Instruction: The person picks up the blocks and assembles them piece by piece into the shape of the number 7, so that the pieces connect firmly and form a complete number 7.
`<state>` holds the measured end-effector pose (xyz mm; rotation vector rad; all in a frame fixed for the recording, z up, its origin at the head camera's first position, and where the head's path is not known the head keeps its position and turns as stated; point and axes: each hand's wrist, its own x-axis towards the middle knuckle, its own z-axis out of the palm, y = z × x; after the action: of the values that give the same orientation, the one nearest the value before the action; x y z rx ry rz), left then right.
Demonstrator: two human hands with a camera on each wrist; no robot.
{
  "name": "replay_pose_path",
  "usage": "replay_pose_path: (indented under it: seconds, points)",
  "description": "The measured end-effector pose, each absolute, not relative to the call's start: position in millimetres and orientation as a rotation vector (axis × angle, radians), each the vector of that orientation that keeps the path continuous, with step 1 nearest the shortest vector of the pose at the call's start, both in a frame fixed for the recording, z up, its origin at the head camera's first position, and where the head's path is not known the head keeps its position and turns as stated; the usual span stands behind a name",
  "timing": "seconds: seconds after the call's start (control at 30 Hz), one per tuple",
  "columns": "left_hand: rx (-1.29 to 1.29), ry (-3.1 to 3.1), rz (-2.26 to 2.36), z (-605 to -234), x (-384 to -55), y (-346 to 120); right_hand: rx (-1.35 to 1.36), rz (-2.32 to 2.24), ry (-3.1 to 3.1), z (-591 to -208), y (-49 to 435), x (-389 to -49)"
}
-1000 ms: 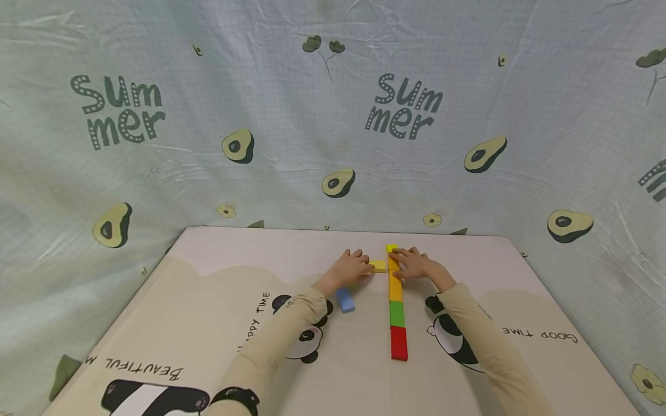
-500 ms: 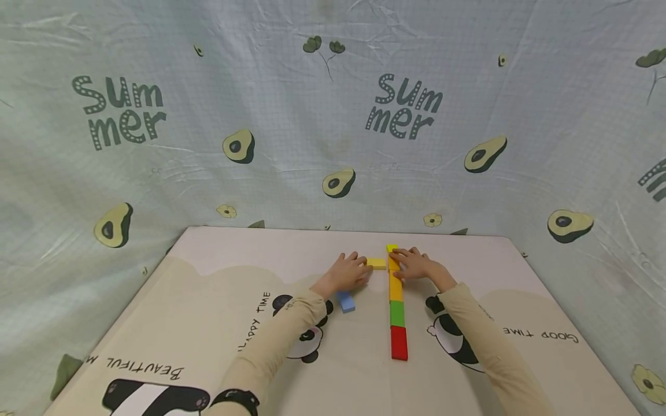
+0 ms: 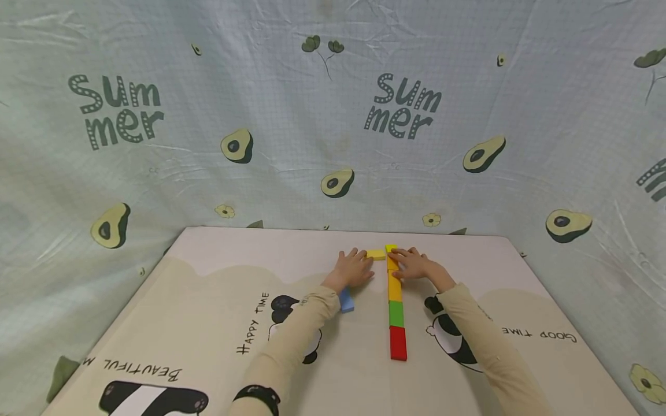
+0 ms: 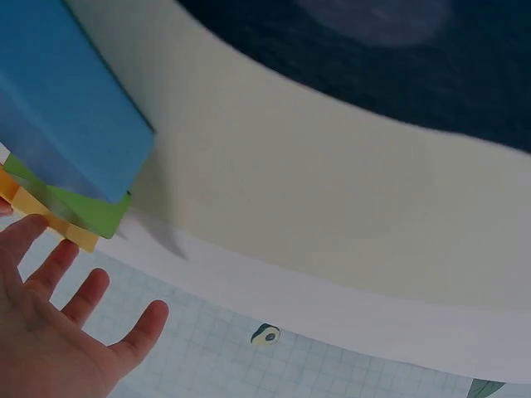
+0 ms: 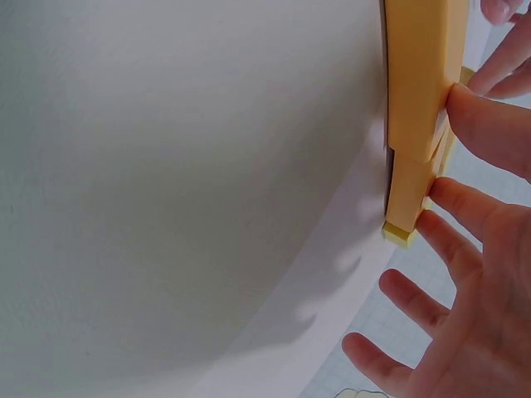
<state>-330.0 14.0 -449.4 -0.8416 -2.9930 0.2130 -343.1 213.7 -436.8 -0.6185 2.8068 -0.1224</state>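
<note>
Slid farther, the yellow block [image 3: 376, 255] is seemingly nudged by left hand [image 3: 354, 269], block row [image 3: 395, 306] steadied by right hand [image 3: 418, 266], both splayed, ungrasping.

Arms, 2, sleeved, extended fwd. L arm [image 3: 295, 336], R arm [image 3: 488, 340]: both angled inwd. L hand [image 3: 351, 269]: fingers spread, sl. bent. R hand [image 3: 416, 265]: fingers spread, tips pointing inwd. Hands nr. ea. other, apart.

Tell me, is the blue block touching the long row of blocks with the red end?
Apart. The head view shows it: a strip of bare tabletop separates the blue block from the row of blocks.
</note>
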Motion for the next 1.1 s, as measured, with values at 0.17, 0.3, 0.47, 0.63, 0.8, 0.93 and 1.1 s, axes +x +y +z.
replay_pose_path:
  seconds: [0.17, 0.3, 0.47, 0.63, 0.8, 0.93, 1.1]
  points:
    - [-0.794, -3.032, 0.135, -450.1, -331.8, 18.2, -0.615, -0.116, 2.805, -437.3, 213.3, -342.3]
    - [-0.767, -3.061, 0.125, -449.1, -332.7, 21.2, -0.618, -0.114, 2.809, -437.2, 212.8, -342.0]
    - [-0.737, -3.078, 0.130, -448.6, -333.8, 23.7, -0.621, -0.107, 2.808, -437.2, 212.2, -342.5]
    - [-0.728, -3.085, 0.124, -447.6, -334.1, 25.0, -0.627, -0.095, 2.808, -436.5, 212.8, -343.0]
    - [-0.725, -3.109, 0.132, -446.7, -336.6, 26.7, -0.625, -0.100, 2.815, -435.7, 213.1, -342.8]
    - [-0.704, -3.134, 0.129, -453.3, -345.4, 29.4, -0.616, -0.102, 2.815, -435.9, 213.1, -343.3]
    - [-0.682, -3.120, 0.140, -469.0, -359.2, 32.0, -0.608, -0.106, 2.808, -437.1, 213.4, -343.8]
